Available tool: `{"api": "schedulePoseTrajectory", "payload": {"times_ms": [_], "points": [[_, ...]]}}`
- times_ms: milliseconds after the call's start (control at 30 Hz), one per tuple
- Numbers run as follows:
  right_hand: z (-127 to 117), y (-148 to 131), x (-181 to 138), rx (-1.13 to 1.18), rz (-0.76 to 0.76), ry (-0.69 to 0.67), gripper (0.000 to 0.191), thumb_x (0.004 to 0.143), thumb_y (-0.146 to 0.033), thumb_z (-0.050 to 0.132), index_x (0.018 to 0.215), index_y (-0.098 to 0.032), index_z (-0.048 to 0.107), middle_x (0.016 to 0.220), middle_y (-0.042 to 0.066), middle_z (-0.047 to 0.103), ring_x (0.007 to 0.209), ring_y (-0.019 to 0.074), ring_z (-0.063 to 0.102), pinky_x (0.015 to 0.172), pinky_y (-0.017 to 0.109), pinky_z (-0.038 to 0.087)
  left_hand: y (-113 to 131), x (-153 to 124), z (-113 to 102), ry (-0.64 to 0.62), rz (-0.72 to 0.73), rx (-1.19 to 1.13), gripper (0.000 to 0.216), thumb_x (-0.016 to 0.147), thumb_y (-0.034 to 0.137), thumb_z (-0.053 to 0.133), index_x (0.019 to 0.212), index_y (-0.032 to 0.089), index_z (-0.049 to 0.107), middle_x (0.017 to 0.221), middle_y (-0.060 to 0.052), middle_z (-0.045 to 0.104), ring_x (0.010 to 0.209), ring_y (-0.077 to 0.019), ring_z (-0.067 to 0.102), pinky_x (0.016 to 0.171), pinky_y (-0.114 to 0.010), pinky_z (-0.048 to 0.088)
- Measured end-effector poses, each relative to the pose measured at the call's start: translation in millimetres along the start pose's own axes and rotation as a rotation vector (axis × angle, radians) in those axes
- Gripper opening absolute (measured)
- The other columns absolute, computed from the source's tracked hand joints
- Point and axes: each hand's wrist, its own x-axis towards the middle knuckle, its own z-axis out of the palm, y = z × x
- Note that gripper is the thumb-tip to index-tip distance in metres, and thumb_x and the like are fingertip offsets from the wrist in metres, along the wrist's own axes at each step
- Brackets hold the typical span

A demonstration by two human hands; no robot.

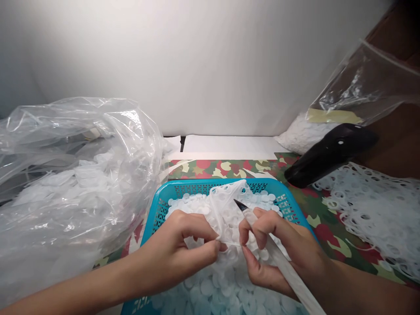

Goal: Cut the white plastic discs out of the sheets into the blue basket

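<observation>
My left hand [197, 240] pinches the edge of a thin white sheet full of round holes [226, 205] between thumb and fingers. My right hand [278, 240] is closed around a white-handled craft knife [288, 271], its dark pointed blade angled up and left. The thumb and a fingertip of that same hand pinch the near edge of the sheet, a short way from my left fingers. Both hands are over a blue plastic basket [262, 180]. Inside it lie many small white discs [210, 286], partly hidden by the sheet and my hands.
At the left bulges a large clear plastic bag [131, 131] with white pieces inside. Punched-out white sheets [377, 214] are heaped at the right, beside a black curved object [331, 153]. Behind that stands another clear bag [305, 131]. A camouflage-patterned cloth [226, 166] covers the table.
</observation>
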Motion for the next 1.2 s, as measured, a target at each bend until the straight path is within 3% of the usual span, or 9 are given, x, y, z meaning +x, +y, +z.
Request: {"api": "schedulePoseTrajectory", "payload": {"times_ms": [200, 333, 500, 700, 833, 933, 1033, 1200], "points": [[-2.1, -0.8, -1.7, 0.054, 0.050, -0.002, 0.032, 0.069, 0.000, 0.050, 0.084, -0.022, 0.033, 0.076, -0.003, 0.044, 0.064, 0.0104, 0.046, 0.054, 0.023, 0.039, 2.1, -0.5, -3.8, 0.045, -0.056, -0.054, 0.030, 0.081, 0.014, 0.056, 0.051, 0.014, 0.052, 0.051, 0.006, 0.040, 0.054, -0.0070, 0.041, 0.052, -0.020, 0.030], [-4.9, 1.4, -4.5, 0.080, 0.107, 0.048, 0.037, 0.067, 0.004, 0.049, 0.085, -0.023, 0.032, 0.074, -0.004, 0.036, 0.063, 0.0110, 0.042, 0.054, 0.025, 0.035, -1.5, 1.6, -10.7, 0.106, -0.117, -0.071, 0.029, 0.086, 0.018, 0.049, 0.061, 0.015, 0.063, 0.059, 0.003, 0.056, 0.064, -0.0104, 0.053, 0.060, -0.020, 0.037], [-4.0, 2.9, -1.8, 0.183, 0.106, 0.036, 0.037, 0.071, 0.004, 0.050, 0.087, -0.024, 0.032, 0.077, -0.003, 0.042, 0.068, 0.0123, 0.050, 0.058, 0.026, 0.040, -0.7, 7.4, -12.4, 0.080, -0.123, -0.070, 0.028, 0.087, 0.021, 0.050, 0.065, 0.015, 0.066, 0.061, 0.002, 0.061, 0.065, -0.0116, 0.057, 0.062, -0.020, 0.040], [-3.7, -0.2, 5.9, 0.280, 0.276, 0.096, 0.032, 0.074, 0.000, 0.049, 0.082, -0.026, 0.032, 0.079, -0.004, 0.050, 0.064, 0.0103, 0.049, 0.054, 0.022, 0.041, -0.3, 8.6, -12.9, 0.072, -0.174, -0.225, 0.033, 0.090, 0.026, 0.049, 0.062, 0.015, 0.062, 0.062, 0.003, 0.058, 0.066, -0.0100, 0.054, 0.059, -0.018, 0.040], [-4.7, -2.9, 8.8, 0.375, 0.323, 0.095, 0.031, 0.074, 0.000, 0.049, 0.080, -0.025, 0.032, 0.078, -0.004, 0.051, 0.059, 0.0077, 0.048, 0.052, 0.018, 0.042, -2.2, 9.5, -13.3, 0.033, -0.220, -0.351, 0.026, 0.091, 0.032, 0.050, 0.075, 0.016, 0.064, 0.074, 0.001, 0.060, 0.072, -0.0116, 0.056, 0.066, -0.021, 0.043], [-7.6, -2.7, 8.9, 0.406, 0.312, 0.081, 0.029, 0.075, -0.002, 0.049, 0.081, -0.025, 0.033, 0.079, -0.004, 0.054, 0.059, 0.0080, 0.048, 0.051, 0.017, 0.043, -4.2, 10.7, -12.2, -0.007, -0.205, -0.347, 0.019, 0.089, 0.033, 0.055, 0.087, 0.017, 0.064, 0.083, -0.001, 0.061, 0.078, -0.0144, 0.057, 0.070, -0.025, 0.045], [-12.9, -1.6, 7.9, 0.296, 0.267, 0.030, 0.019, 0.081, -0.008, 0.050, 0.080, -0.024, 0.039, 0.075, -0.003, 0.056, 0.060, 0.0093, 0.049, 0.051, 0.018, 0.042, -5.4, 11.5, -11.2, -0.029, -0.188, -0.336, 0.016, 0.087, 0.031, 0.057, 0.089, 0.016, 0.064, 0.088, -0.003, 0.062, 0.084, -0.0169, 0.057, 0.075, -0.028, 0.046], [-16.5, -1.2, 5.7, 0.096, 0.055, 0.006, 0.021, 0.092, -0.014, 0.040, 0.079, -0.020, 0.056, 0.065, -0.002, 0.051, 0.060, 0.0096, 0.051, 0.057, 0.020, 0.042, -5.1, 10.8, -10.9, -0.036, -0.183, -0.349, 0.016, 0.087, 0.030, 0.057, 0.091, 0.016, 0.064, 0.092, -0.004, 0.063, 0.089, -0.0183, 0.058, 0.079, -0.031, 0.047]]}}
